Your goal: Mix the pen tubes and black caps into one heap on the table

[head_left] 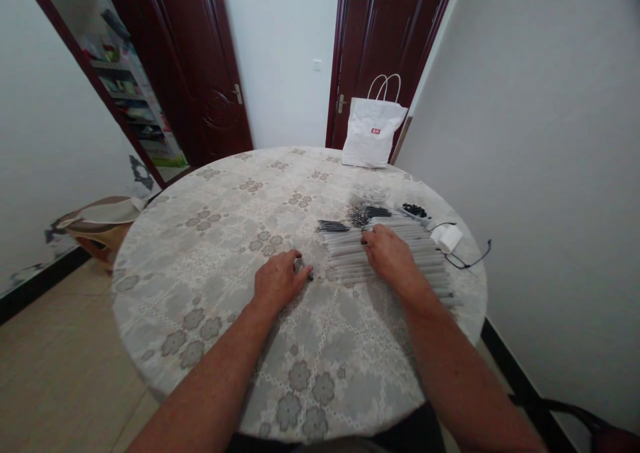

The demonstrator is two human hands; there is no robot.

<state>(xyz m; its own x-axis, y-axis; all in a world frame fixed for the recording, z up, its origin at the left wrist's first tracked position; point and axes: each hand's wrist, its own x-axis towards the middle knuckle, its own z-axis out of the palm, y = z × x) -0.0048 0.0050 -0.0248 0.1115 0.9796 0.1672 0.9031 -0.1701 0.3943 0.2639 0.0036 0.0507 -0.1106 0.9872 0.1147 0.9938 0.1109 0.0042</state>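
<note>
Left hand: knuckles up on the cloth, fingers curled around a small grey tube piece with a dark tip showing past the fingertips; clenched on it.
Right hand: palm down on the row of pale tubes, fingers spread over the near end; whether any tube is pinched I cannot tell.
Pale tubes: laid side by side in a flat band on the right part of the table, just beside the left hand.
Thin dark rods: small bundle at the far left end of the band, apart from both hands.
Dark springs or small parts: loose heap behind the tubes, on clear wrapping.
Black beads: little pile further right, near the edge.
White adapter with black cable: right of the band, the cable looping to the rim.
White paper bag: upright at the far edge.
Round table: flowered cloth; nothing lies between the hands and the tubes.
</note>
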